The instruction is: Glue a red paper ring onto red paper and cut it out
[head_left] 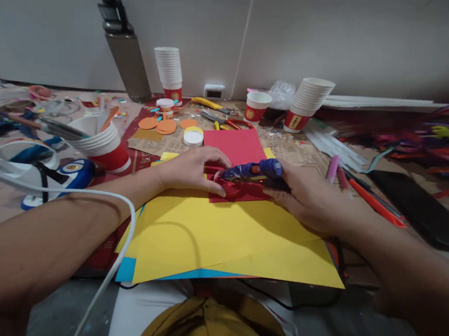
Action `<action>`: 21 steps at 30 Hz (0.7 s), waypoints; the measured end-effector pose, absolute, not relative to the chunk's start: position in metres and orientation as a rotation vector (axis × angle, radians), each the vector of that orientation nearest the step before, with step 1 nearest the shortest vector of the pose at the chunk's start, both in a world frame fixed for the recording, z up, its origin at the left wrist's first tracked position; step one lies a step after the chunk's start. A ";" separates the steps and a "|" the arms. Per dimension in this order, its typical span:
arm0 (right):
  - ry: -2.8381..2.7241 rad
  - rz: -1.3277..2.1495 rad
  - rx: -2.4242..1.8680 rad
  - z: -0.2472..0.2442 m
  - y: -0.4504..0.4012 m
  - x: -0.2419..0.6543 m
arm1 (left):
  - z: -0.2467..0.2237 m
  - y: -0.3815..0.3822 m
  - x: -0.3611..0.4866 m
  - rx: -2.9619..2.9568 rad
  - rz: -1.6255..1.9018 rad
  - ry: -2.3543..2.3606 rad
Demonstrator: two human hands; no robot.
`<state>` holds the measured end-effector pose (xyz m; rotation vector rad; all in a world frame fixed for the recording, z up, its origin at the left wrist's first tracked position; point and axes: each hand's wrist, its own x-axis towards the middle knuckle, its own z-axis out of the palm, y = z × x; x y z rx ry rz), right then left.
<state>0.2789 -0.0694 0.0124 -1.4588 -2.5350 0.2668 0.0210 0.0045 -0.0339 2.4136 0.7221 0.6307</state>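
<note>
My right hand (305, 197) is wrapped round a dark blue hot glue gun (249, 171), its tip pointing left. That tip is just over a round outline on a red sheet of paper (232, 143). Beside it, my left hand (196, 168) rests on the red paper with thumb and index finger apart around the same spot. Whether its other fingers pinch anything is hidden. Beneath the red sheet lie large yellow sheets (215, 233), with a blue sheet (126, 269) showing at the edge.
Paper cup stacks (168, 69) (308, 103) and a grey bottle (129, 65) stand at the back. Orange discs (166, 126), pliers (223, 119) and a white lid (193, 137) lie ahead. Right are a black phone (429, 210) and pens (376, 203). A white cable (132, 226) crosses my left forearm.
</note>
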 end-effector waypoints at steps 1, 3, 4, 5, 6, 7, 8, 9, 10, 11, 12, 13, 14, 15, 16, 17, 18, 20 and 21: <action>-2.536 0.294 -1.452 0.012 -0.069 0.279 | -0.034 0.004 0.021 2.415 0.632 0.717; -2.537 0.330 -1.444 0.012 -0.069 0.278 | -0.033 0.004 0.022 2.415 0.634 0.713; -2.536 0.334 -1.446 0.012 -0.069 0.277 | -0.033 0.004 0.022 2.414 0.633 0.715; -2.534 0.331 -1.452 0.012 -0.069 0.277 | -0.032 0.003 0.022 2.411 0.631 0.719; -2.531 0.319 -1.459 0.011 -0.069 0.276 | -0.032 0.003 0.022 2.408 0.629 0.724; -2.527 0.302 -1.465 0.011 -0.069 0.275 | -0.032 0.003 0.022 2.408 0.626 0.728; -2.527 0.278 -1.467 0.011 -0.069 0.274 | -0.032 0.003 0.022 2.409 0.622 0.731; -2.528 0.249 -1.467 0.011 -0.069 0.273 | -0.032 0.003 0.022 2.412 0.618 0.730; -2.530 0.218 -1.463 0.011 -0.069 0.273 | -0.032 0.003 0.022 2.415 0.615 0.728; -2.533 0.187 -1.459 0.011 -0.069 0.273 | -0.032 0.003 0.021 2.415 0.612 0.727; -2.537 0.158 -1.455 0.011 -0.069 0.273 | -0.032 0.003 0.021 2.414 0.610 0.728; -2.541 0.131 -1.447 0.012 -0.069 0.274 | -0.032 0.003 0.021 2.412 0.610 0.731; -2.543 0.109 -1.439 0.012 -0.070 0.275 | -0.032 0.003 0.021 2.410 0.612 0.736; -2.545 0.096 -1.436 0.012 -0.070 0.276 | -0.033 0.003 0.021 2.409 0.615 0.743; -2.547 0.088 -1.437 0.013 -0.070 0.277 | -0.033 0.004 0.021 2.408 0.617 0.750; -2.547 0.087 -1.447 0.013 -0.070 0.277 | -0.033 0.004 0.021 2.410 0.618 0.755; -2.545 0.094 -1.460 0.013 -0.071 0.278 | -0.034 0.004 0.021 2.413 0.617 0.760; -2.536 0.134 -1.460 0.013 -0.072 0.278 | -0.034 0.004 0.020 2.420 0.609 0.764; -2.530 0.163 -1.439 0.013 -0.072 0.278 | -0.034 0.004 0.020 2.425 0.606 0.765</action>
